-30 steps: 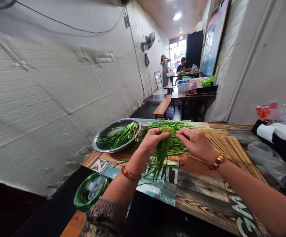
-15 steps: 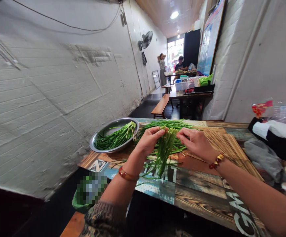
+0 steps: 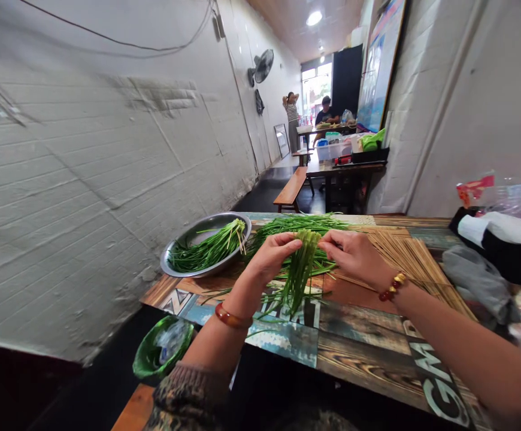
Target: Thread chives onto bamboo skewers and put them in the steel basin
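Note:
A bunch of green chives (image 3: pixel 300 269) hangs folded over between my two hands, above the table (image 3: pixel 282 347). My left hand (image 3: pixel 275 256) pinches its upper left side between thumb and fingers. My right hand (image 3: pixel 349 254) is closed at the upper right side of the bunch, fingertips against it. Whether a thin stick runs through the top of the bunch I cannot tell. Behind my hands lies a pile of loose chives (image 3: pixel 305 224). To the left, a metal bowl (image 3: pixel 169 270) holds more chives on sticks. Many thin wooden skewers (image 3: pixel 415 263) lie fanned out to the right.
A grey plastic bag (image 3: pixel 476 278) and other bags are at the table's right end. Below the left edge stands a green-lined bin (image 3: pixel 146 353). Further back are a bench (image 3: pixel 291 187), another table (image 3: pixel 345 169) and two people (image 3: pixel 291 114). A wall runs along the left.
The view has shifted slightly. Both hands stay at the top of the bunch, with the right fingertips a little closer to the left ones.

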Demonstrator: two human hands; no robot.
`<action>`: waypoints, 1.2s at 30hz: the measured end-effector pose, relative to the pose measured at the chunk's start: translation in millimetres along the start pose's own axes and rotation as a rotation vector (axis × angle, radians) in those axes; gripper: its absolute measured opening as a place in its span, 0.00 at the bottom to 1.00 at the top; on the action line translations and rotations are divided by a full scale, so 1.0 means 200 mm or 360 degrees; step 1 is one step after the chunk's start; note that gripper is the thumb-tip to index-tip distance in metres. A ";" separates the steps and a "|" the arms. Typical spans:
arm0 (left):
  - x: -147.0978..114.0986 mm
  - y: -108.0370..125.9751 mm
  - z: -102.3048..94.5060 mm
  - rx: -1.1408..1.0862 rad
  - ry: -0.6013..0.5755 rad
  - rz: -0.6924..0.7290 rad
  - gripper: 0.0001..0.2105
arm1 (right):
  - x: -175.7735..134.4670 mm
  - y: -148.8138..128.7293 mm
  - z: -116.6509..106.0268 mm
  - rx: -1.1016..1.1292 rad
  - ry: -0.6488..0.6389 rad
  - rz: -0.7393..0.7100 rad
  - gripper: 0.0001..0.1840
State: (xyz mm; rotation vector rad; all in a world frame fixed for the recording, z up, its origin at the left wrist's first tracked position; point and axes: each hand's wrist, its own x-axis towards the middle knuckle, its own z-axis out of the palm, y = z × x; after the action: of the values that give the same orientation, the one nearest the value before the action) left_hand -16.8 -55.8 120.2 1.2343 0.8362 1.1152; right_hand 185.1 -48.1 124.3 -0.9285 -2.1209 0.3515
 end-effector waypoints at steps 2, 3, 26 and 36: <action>0.00 0.00 0.00 0.0045 -0.0021 -0.0024 0.18 | 0.01 0.00 -0.01 0.0057 -0.0023 0.0046 0.12; 0.00 0.00 0.00 0.0074 0.0004 -0.0030 0.18 | 0.01 0.00 -0.01 0.0076 -0.0035 0.0059 0.11; 0.05 -0.01 0.03 0.0042 0.0028 -0.0144 0.21 | -0.04 0.05 0.02 -0.0137 0.0092 -0.0030 0.11; 0.10 0.01 0.06 0.0103 -0.0119 -0.0055 0.20 | -0.02 0.08 -0.03 -0.0132 0.0065 -0.0036 0.10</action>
State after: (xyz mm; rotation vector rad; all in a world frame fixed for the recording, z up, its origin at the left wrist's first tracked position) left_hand -1.0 -40.6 124.9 1.3026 0.8395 1.0148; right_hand 198.3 -40.1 118.4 -0.9499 -2.1203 0.2327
